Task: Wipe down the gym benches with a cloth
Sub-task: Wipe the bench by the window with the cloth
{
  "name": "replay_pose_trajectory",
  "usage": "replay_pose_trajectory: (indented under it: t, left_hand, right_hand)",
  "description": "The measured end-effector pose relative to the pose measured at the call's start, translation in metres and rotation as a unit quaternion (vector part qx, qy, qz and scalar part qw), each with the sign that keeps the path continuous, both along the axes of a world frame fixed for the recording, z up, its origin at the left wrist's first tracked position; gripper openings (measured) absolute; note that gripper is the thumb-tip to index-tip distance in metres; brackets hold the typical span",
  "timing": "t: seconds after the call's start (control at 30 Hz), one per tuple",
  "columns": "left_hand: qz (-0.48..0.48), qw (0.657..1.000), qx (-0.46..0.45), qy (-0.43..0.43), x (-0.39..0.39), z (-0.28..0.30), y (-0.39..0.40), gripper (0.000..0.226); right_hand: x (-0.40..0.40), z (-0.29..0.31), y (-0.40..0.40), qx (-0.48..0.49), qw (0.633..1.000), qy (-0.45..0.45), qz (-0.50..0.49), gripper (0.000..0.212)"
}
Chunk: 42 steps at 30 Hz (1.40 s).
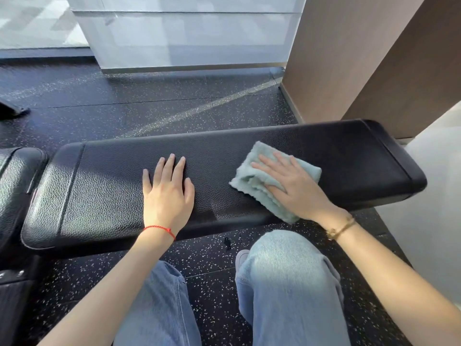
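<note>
1. Two hands on the bench pad [112,191]: your left hand [167,196] lies flat, fingers straight, holding nothing, bracing mid-pad.
2. Your right hand [291,186] presses the pale green cloth [252,181] flat against the pad's right half, fingers spread.
3. Step judged: wiping in progress, right portion.
4. Next: sweep the cloth leftward; lift the left hand clear so that patch gets covered.
</note>
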<state>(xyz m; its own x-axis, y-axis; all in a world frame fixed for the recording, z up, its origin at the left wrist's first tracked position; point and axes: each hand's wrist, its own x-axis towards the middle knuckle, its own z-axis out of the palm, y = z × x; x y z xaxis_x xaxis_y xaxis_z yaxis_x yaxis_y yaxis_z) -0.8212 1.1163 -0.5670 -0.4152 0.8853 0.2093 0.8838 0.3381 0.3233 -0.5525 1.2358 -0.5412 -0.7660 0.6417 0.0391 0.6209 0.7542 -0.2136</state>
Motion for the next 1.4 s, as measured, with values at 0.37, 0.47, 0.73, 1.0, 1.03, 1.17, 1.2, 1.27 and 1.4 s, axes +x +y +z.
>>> replay_pose_trajectory:
  t: [0.37, 0.47, 0.73, 1.0, 1.03, 1.17, 1.2, 1.27, 1.4]
  left_hand:
    - [-0.001, 1.000, -0.006, 0.004, 0.001, 0.002, -0.001, 0.052]
    - [-0.003, 1.000, -0.005, 0.003, 0.001, 0.001, -0.001, 0.052]
    - [-0.003, 1.000, -0.008, 0.001, 0.001, 0.002, -0.001, 0.052]
    - [-0.005, 1.000, -0.013, -0.003, 0.000, 0.004, -0.001, 0.053]
    - [-0.007, 1.000, -0.013, -0.005, 0.000, 0.004, -0.001, 0.053]
    - [-0.010, 1.000, -0.017, -0.008, -0.004, 0.007, -0.004, 0.052]
    - [-0.008, 1.000, -0.020, 0.000, -0.006, 0.008, -0.007, 0.051]
    - [-0.004, 0.999, -0.026, 0.019, -0.014, 0.009, -0.013, 0.051]
    - [0.028, 0.999, -0.026, 0.025, -0.039, 0.010, -0.029, 0.050]
  right_hand:
    - [-0.049, 0.000, 0.084, -0.012, 0.977, -0.066, -0.204, 0.056]
    - [-0.065, -0.002, 0.036, 0.002, 0.997, -0.048, -0.053, 0.055]
    - [0.031, -0.003, 0.033, -0.006, 0.992, 0.006, -0.125, 0.050]
    - [-0.059, -0.001, 0.054, 0.000, 0.988, -0.052, -0.148, 0.054]
    - [-0.066, -0.001, 0.040, -0.001, 0.993, -0.046, -0.104, 0.054]
    - [-0.047, 0.000, -0.007, -0.015, 0.998, -0.019, 0.053, 0.053]
    - [-0.034, -0.001, -0.010, -0.018, 0.998, -0.009, 0.063, 0.052]
    - [-0.010, 0.000, -0.003, -0.018, 0.999, 0.008, 0.027, 0.051]
    - [-0.020, 0.003, 0.048, -0.028, 0.992, -0.014, -0.124, 0.052]
